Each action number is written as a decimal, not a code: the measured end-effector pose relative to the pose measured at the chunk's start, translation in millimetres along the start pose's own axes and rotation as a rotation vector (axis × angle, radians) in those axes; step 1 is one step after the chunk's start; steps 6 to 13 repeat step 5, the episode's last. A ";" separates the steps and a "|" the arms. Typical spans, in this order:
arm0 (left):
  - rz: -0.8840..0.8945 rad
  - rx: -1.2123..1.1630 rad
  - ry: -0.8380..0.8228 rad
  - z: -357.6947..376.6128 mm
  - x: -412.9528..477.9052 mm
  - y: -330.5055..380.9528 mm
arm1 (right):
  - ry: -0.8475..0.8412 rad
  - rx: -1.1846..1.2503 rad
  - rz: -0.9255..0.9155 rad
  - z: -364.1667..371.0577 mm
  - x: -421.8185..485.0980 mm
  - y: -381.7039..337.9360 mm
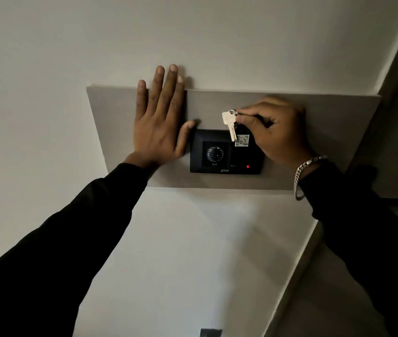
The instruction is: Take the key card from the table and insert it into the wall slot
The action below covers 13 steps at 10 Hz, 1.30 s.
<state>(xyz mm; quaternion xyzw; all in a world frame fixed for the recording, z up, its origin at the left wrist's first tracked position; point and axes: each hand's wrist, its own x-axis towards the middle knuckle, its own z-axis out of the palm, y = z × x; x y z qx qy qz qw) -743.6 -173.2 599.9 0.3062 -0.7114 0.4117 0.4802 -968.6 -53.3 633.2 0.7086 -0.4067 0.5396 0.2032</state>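
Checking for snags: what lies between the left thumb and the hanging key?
Head view: only bare grey panel and the black wall unit's top-left corner separate left hand from key.

Black wall unit (227, 152) sits mid grey panel (110, 117). Left side blocked: left hand (161, 125) lies flat on the panel, thumb touching the unit's top-left corner. Top-right corner crowded: right hand (275, 132) over it, with metal key (229, 124) and 402 tag (242, 140) hanging across the unit's upper face. Panel strip below the unit and the white wall (193, 251) underneath are free. Dark side wall (397, 117) closes the right.
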 end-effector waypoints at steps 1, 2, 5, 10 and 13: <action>0.012 0.010 0.000 3.3 0.0 -0.4 | -0.012 0.001 -0.010 -0.2 0.0 1.5; 0.003 0.006 -0.019 1.0 2.0 -3.9 | -0.026 -0.023 -0.026 -3.1 0.9 0.7; -0.074 -0.064 -0.146 -45.7 -9.3 -48.1 | 0.008 -0.003 -0.070 10.2 11.4 -25.0; -0.074 -0.064 -0.146 -45.7 -9.3 -48.1 | 0.008 -0.003 -0.070 10.2 11.4 -25.0; -0.074 -0.064 -0.146 -45.7 -9.3 -48.1 | 0.008 -0.003 -0.070 10.2 11.4 -25.0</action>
